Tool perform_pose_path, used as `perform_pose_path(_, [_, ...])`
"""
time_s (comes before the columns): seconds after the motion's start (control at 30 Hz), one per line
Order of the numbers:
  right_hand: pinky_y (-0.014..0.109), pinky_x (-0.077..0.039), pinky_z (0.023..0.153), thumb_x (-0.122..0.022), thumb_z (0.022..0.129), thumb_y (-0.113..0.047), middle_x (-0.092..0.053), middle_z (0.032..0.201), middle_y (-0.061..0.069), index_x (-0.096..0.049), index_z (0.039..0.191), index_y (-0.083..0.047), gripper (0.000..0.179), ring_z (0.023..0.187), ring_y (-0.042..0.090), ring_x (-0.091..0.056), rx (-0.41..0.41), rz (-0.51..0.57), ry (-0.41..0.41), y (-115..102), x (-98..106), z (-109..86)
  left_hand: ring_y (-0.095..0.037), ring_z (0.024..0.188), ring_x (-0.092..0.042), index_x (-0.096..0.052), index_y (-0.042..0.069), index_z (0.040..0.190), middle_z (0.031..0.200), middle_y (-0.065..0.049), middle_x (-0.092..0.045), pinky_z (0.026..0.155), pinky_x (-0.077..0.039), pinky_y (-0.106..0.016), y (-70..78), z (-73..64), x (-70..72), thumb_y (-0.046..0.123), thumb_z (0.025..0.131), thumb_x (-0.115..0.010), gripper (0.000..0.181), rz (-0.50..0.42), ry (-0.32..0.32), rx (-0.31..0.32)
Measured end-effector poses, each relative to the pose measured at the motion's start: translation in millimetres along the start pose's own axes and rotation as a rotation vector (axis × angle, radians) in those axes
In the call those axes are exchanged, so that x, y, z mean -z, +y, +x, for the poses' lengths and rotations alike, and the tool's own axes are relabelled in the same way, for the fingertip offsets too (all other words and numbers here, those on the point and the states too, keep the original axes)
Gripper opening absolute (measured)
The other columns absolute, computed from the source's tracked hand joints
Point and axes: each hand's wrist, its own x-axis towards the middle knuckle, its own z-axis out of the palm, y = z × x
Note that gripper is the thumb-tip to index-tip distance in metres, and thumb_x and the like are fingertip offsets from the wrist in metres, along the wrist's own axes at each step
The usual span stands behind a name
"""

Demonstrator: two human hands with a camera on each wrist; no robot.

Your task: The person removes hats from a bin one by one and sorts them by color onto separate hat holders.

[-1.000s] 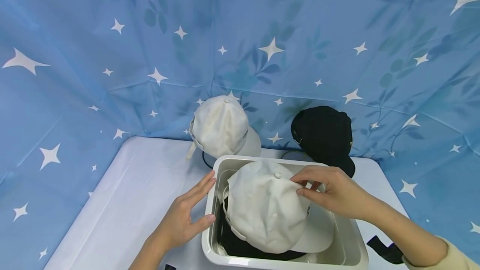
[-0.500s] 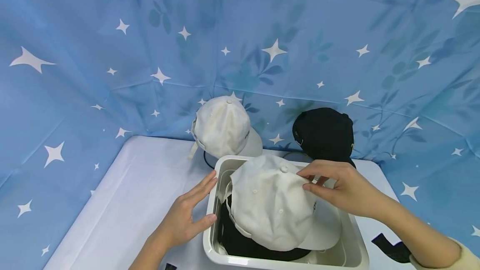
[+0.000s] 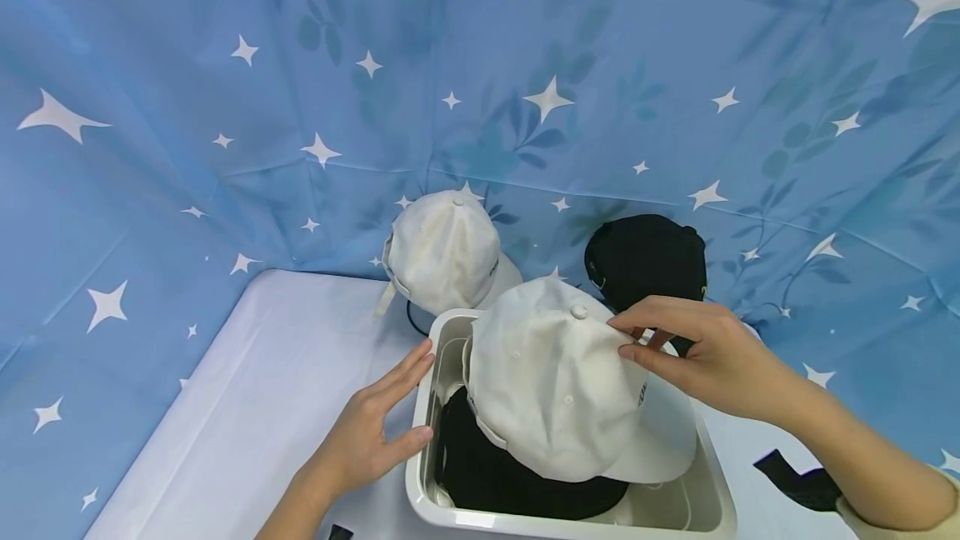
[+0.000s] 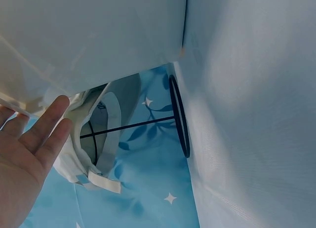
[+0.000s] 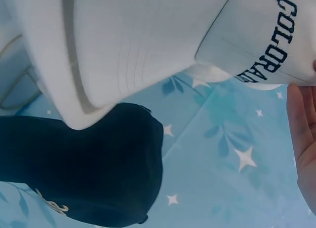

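My right hand pinches the crown of a white baseball cap near its top button. The cap overlaps the white plastic bin, its brim pointing right. In the right wrist view, dark letters starting "COLORA" run across the cap's front. Beneath it a black cap lies in the bin, partly covered. My left hand has its fingers spread, with fingertips at the bin's left rim. The left wrist view shows the same straight fingers against the bin's outer wall.
Behind the bin, another white cap sits on a thin black wire stand. A black cap stands at the back right. A black strap is near my right forearm. A blue star-patterned curtain backs the white table.
My right hand has lifted the white cap up and slightly right, uncovering more of the black cap in the bin. The left hand has stayed at the rim.
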Motion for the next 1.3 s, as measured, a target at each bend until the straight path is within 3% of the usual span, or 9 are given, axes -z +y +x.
perform_pose_path(0.1, [0.019,-0.058,0.075,-0.072,0.100,-0.021,-0.074,0.112,-0.008,-0.073,0.123,-0.018,0.023,0.090,0.005,-0.068,0.021,0.002,0.009,-1,3,4.7,-0.028,0.150,-0.041,-0.042,0.007,0.160,0.169,-0.009,-0.033,0.120,-0.033,-0.025,-0.1,-0.5,0.7,0.020,0.093,-0.072,0.075,0.009,-0.003,0.003])
perform_pose_path(0.17, [0.019,-0.058,0.075,-0.065,0.103,-0.031,-0.074,0.112,-0.007,-0.073,0.123,-0.017,0.026,0.091,0.005,-0.068,0.031,-0.002,0.021,-1,4,7.1,-0.028,0.150,-0.042,-0.042,0.008,0.161,0.169,-0.009,-0.033,0.119,-0.035,-0.027,-0.1,-0.4,1.1,0.021,0.094,-0.073,0.075,0.017,-0.006,0.006])
perform_pose_path(0.4, [0.019,-0.058,0.075,-0.067,0.103,-0.030,-0.074,0.111,-0.006,-0.074,0.123,-0.015,0.025,0.090,0.006,-0.068,0.051,-0.036,0.040,0,8,17.2,-0.028,0.150,-0.042,-0.041,0.010,0.162,0.169,-0.008,-0.033,0.118,-0.038,-0.032,0.9,-0.3,1.9,0.024,0.094,-0.072,0.076,0.036,-0.016,0.025])
perform_pose_path(0.73, [0.017,-0.058,0.075,-0.060,0.105,-0.038,-0.075,0.109,-0.001,-0.075,0.119,-0.008,0.036,0.089,0.007,-0.068,0.095,-0.093,0.082,5,18,34.0,-0.027,0.150,-0.041,-0.041,0.011,0.162,0.169,-0.008,-0.033,0.119,-0.035,-0.029,0.4,-1.8,1.9,0.024,0.095,-0.071,0.075,0.028,-0.012,0.026])
perform_pose_path(0.87, [0.017,-0.057,0.076,-0.078,0.095,-0.010,-0.075,0.110,0.003,-0.076,0.118,-0.006,0.023,0.090,0.008,-0.069,0.087,-0.118,0.096,6,23,38.3,-0.026,0.151,-0.041,-0.040,0.012,0.162,0.170,-0.006,-0.033,0.119,-0.036,-0.029,0.6,-1.2,1.8,0.025,0.095,-0.071,0.075,0.028,-0.017,0.031])
perform_pose_path(1.0, [0.015,-0.056,0.077,-0.083,0.070,0.021,-0.076,0.110,0.004,-0.076,0.118,-0.005,0.055,0.089,0.008,-0.068,0.060,-0.158,0.121,5,26,45.2,-0.026,0.151,-0.041,-0.040,0.012,0.162,0.170,-0.007,-0.033,0.119,-0.037,-0.031,1.1,-1.3,2.1,0.025,0.095,-0.071,0.075,0.029,-0.020,0.037])
perform_pose_path(1.3, [0.012,-0.055,0.077,-0.081,0.073,0.021,-0.077,0.106,0.004,-0.078,0.117,-0.005,0.051,0.089,0.002,-0.067,-0.012,-0.181,0.202,5,25,61.9,-0.025,0.151,-0.041,-0.041,0.011,0.162,0.170,-0.005,-0.033,0.118,-0.039,-0.032,0.2,-2.0,2.1,0.025,0.095,-0.071,0.074,0.025,-0.019,0.036])
